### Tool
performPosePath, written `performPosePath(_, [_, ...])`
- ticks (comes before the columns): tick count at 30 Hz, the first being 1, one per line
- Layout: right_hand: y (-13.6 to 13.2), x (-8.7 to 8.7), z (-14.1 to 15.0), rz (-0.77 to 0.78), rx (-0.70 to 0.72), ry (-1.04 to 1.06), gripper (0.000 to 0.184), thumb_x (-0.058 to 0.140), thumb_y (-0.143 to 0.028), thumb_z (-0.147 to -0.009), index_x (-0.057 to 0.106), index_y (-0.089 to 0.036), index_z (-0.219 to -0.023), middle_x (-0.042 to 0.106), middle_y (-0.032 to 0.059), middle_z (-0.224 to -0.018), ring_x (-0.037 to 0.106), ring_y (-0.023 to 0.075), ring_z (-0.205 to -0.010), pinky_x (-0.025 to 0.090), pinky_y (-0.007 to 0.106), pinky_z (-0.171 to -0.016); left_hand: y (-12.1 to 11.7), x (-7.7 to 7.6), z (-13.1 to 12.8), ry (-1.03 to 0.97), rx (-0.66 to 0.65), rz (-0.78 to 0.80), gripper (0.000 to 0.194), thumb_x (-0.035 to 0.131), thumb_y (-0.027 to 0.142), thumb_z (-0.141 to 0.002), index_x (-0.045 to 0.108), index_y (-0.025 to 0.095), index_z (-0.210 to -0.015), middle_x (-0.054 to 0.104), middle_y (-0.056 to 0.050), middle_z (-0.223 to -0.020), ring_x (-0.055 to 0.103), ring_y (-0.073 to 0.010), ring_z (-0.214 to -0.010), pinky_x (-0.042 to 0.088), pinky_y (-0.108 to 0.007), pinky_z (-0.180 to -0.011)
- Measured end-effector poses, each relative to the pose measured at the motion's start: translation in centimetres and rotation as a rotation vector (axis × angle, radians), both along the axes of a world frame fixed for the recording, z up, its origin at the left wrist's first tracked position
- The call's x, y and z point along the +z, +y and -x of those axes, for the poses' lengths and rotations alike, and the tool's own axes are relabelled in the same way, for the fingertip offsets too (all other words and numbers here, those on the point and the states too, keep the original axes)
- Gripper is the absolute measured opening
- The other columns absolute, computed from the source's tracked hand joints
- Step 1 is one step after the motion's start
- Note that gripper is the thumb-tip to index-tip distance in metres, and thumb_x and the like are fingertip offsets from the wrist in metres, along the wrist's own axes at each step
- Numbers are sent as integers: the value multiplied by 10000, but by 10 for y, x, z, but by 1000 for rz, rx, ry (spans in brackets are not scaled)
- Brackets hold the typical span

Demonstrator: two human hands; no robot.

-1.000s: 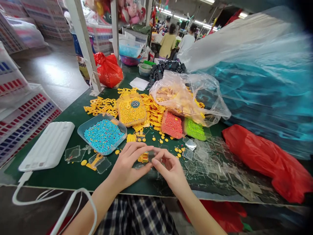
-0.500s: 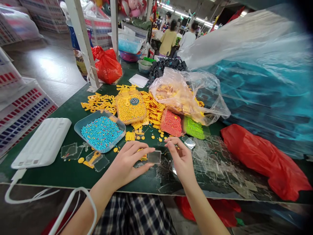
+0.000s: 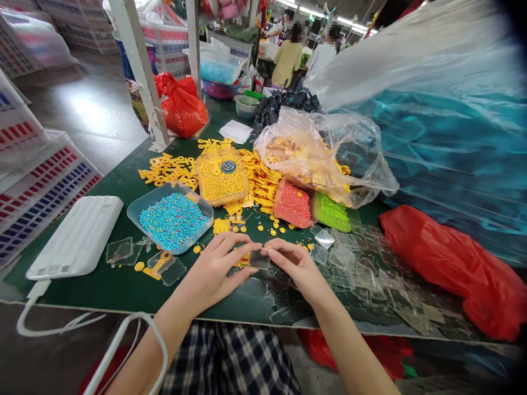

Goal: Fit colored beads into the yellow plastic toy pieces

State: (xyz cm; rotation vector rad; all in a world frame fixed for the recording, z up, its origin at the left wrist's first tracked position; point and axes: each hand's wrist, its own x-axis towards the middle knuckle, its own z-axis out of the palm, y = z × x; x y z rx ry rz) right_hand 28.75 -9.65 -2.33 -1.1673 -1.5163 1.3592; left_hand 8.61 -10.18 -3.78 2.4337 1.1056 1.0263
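Note:
Between the thumb and fingers of my left hand (image 3: 218, 269) is a small clear rectangular plastic plate (image 3: 261, 261), low over the table. A small yellow plastic piece (image 3: 244, 260) with coloured dots shows in the gap of the same hand, partly hidden by the fingers; I cannot tell if it is joined to the plate. My right hand (image 3: 294, 266) has its thumb and forefinger pinched at the plate's upper right edge, on something thin and pale-edged, seemingly clear plastic. Loose clear plates (image 3: 349, 258) lie right of it.
Ahead stand trays of blue beads (image 3: 135, 211), yellow beads (image 3: 222, 184), red beads (image 3: 293, 202) and green beads (image 3: 333, 213). Yellow plastic parts (image 3: 261, 181) are heaped behind. A white power bank (image 3: 76, 236) with a cable lies left, a red bag (image 3: 448, 263) right.
My right hand has moved left and its fingertips now meet the upper right of the clear plate by my left hand. The left hand keeps its hold. The view has shifted slightly.

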Motion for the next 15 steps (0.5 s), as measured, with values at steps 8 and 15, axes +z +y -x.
performPosePath(8, [1, -1, -3, 171, -11, 116, 333, 749, -542, -696, 650, -224, -712, 606, -6, -766, 530, 139, -718, 440, 260, -697, -2, 2, 0, -39, -29, -10, 292, 587, 292, -926, 590, 232, -1211, 625, -80, -1100, 567, -228, -1048, 495, -382, -919])
performPosePath(15, [0, 2, -2, 166, 29, 90, 307, 703, -533, -744, 664, -228, -746, 609, 5, -774, 516, 152, -720, 424, 273, -687, -2, 4, 0, -5, -45, -44, 268, 586, 273, -928, 560, 230, -1191, 617, -69, -1094, 562, -225, -1036, 491, -373, -909])
